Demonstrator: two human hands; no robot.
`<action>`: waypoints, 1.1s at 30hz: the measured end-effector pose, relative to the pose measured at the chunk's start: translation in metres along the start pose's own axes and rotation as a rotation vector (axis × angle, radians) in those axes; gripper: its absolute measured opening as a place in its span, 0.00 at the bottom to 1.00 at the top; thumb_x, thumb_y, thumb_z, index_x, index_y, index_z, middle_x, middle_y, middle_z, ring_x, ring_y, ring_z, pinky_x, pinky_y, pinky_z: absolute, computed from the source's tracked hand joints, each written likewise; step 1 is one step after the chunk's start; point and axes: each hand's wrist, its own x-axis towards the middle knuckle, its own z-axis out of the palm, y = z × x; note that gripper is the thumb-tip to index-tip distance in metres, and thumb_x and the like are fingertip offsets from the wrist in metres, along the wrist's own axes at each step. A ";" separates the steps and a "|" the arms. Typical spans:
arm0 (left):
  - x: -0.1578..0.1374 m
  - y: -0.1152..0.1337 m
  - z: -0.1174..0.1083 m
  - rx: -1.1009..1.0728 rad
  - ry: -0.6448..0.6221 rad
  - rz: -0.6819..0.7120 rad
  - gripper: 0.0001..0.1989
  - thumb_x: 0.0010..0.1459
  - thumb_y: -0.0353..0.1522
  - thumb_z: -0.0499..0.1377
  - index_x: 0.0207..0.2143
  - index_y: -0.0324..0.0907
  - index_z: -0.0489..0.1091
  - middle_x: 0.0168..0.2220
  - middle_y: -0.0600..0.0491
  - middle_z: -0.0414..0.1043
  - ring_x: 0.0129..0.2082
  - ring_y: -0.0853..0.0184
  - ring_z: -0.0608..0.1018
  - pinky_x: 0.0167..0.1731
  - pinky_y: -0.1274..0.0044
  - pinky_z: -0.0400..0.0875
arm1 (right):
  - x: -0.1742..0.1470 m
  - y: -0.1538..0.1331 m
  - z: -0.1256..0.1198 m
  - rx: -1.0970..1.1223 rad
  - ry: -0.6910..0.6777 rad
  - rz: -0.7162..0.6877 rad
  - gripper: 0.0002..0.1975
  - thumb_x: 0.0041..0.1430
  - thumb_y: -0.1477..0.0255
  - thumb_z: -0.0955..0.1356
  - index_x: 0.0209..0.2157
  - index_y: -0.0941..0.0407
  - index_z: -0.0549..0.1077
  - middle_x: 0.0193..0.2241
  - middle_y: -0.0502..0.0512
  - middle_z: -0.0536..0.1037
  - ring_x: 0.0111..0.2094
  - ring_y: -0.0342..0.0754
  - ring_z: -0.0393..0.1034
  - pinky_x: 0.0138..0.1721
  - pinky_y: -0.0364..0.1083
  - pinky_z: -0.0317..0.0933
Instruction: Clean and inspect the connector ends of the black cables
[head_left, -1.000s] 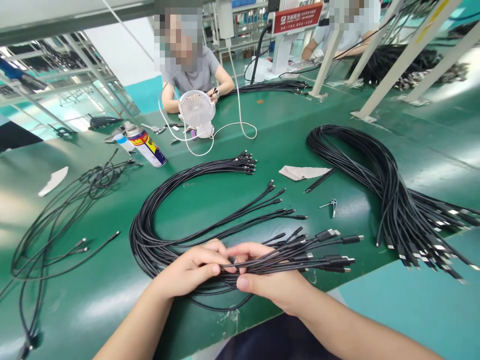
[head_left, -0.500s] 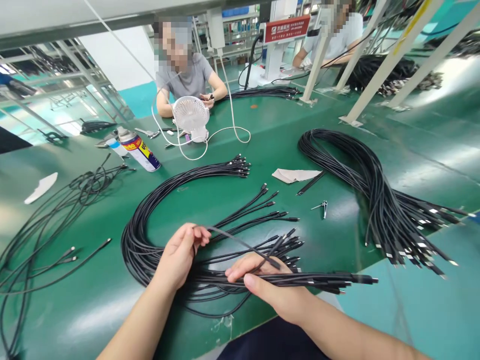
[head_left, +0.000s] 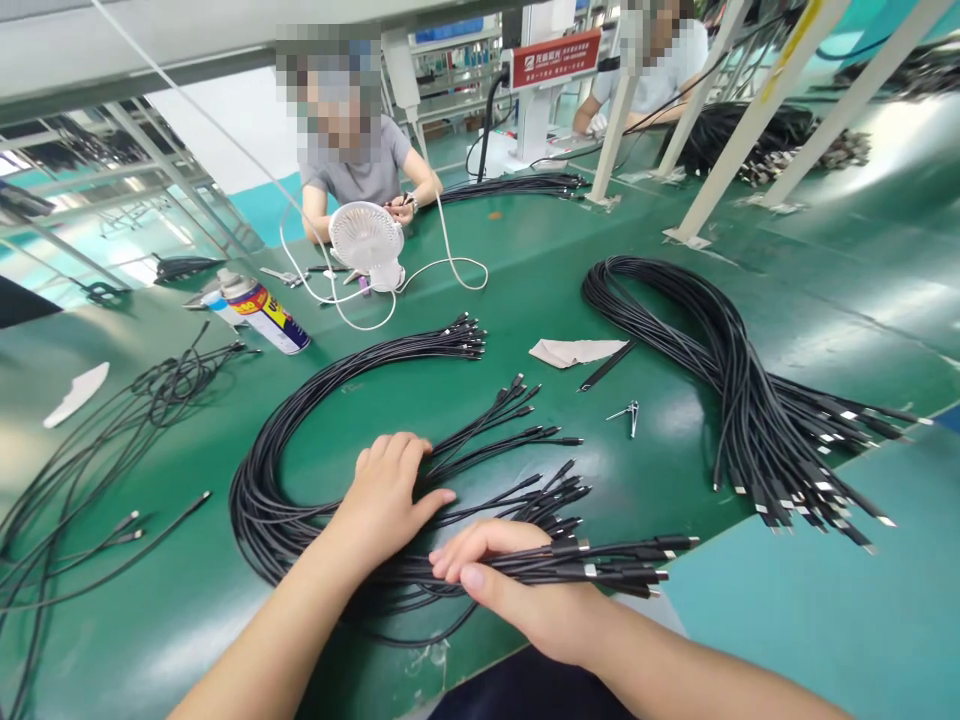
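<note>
A bundle of black USB cables lies across the palm of my right hand, with thumb and fingers closed round it. The plugs point to the right, beyond the wrist. My left hand rests over the curved bunch of black cables on the green table; its thumb is spread from the fingers, and the fingertips are partly hidden among the cables. Between and above my hands, loose cable ends fan out to the right.
A separate looped cable bundle lies at right. Nail clippers, a cloth, a spray can and a white fan stand or lie farther back. Tangled cables are at left. A co-worker sits opposite.
My left hand has let go of the single cable it held up and come down over the bunch. That cable now lies with the bundle in my right hand. The view has shifted slightly.
</note>
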 end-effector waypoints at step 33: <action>0.035 0.025 -0.001 -0.949 -0.169 -0.181 0.15 0.58 0.44 0.55 0.28 0.42 0.61 0.19 0.62 0.54 0.20 0.72 0.58 0.22 0.79 0.54 | 0.104 -0.036 -0.085 0.226 0.181 0.006 0.23 0.54 0.57 0.72 0.48 0.51 0.67 0.43 0.54 0.78 0.44 0.49 0.75 0.47 0.54 0.69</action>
